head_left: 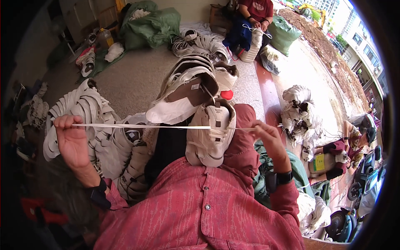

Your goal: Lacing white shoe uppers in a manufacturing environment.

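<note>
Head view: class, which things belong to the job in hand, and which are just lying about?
In the job: white lace, pinched by left hand and right hand; beige shoe upper between them; probably the stacked uppers at left.

Lying about: yellowish bottle; green sack at the back; parked scooter, lower right.

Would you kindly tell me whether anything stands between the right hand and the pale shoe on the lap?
Nothing visible blocks the way: only the white lace, held by the right hand, crosses the gap to the pale shoe, above the reddish trouser leg.
</note>
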The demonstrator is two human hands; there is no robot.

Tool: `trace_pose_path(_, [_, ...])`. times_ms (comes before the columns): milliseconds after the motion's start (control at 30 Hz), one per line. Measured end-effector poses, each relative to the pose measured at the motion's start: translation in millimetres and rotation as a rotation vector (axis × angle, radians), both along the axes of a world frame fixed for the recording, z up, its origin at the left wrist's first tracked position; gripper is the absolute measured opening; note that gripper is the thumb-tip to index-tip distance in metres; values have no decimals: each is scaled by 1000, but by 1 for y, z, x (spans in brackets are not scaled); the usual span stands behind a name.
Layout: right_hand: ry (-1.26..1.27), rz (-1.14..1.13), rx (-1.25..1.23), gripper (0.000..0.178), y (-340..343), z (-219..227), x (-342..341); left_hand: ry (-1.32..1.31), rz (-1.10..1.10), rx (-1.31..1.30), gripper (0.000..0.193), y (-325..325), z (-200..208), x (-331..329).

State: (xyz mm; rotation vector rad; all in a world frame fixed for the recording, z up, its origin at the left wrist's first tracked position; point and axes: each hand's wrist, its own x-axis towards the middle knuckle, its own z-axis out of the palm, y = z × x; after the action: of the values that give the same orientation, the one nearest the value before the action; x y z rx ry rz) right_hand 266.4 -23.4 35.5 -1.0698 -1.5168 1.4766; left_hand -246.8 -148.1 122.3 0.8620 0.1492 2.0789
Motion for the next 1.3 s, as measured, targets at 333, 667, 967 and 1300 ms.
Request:
trace_pose_path(333, [1409,-319,63,17,-26,17,117,270,76,-260,25,21,-21,6])
trace_pose_path(667, [1391,-429,49,28,-37,-40,230,1465,341,76,14,123,-75,180])
trace_pose_path(967, [949,-635,-18,48,-46,-56,166,1967,641,148,4,147,-91,239])
trace_pose_path(1300, [812,-411,-182,13,-42,-73,105,1901,169,-176,6,161,-89,229])
